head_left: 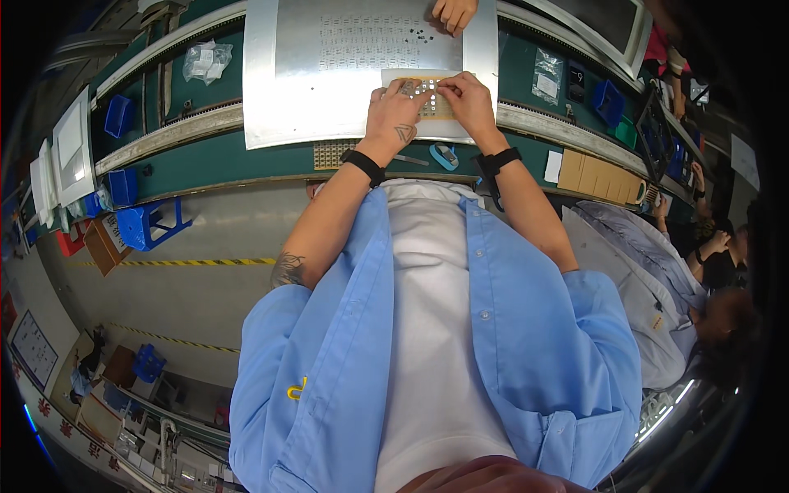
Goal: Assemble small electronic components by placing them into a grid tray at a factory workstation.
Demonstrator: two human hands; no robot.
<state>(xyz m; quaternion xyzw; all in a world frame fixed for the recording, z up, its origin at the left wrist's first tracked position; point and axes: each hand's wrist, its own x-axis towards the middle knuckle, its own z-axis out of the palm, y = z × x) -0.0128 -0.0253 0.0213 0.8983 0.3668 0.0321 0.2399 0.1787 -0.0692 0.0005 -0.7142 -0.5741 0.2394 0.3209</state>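
Observation:
A large silver metal plate lies across the green bench, with a tan panel carrying rows of small white squares near its front edge. My left hand rests over the panel's left part, fingers curled and thumb and forefinger drawn together at the squares. From the right, my right hand pinches close above the panel's upper edge. Whatever sits between the fingertips of either hand is too small to make out. Beyond the panel, another person's hand is next to small black pieces on the plate.
A gridded tan board, a blue oval device and a thin metal strip lie along the bench's near edge. Rails run along the bench. Blue bins stand left; cardboard lies right, near a person in grey.

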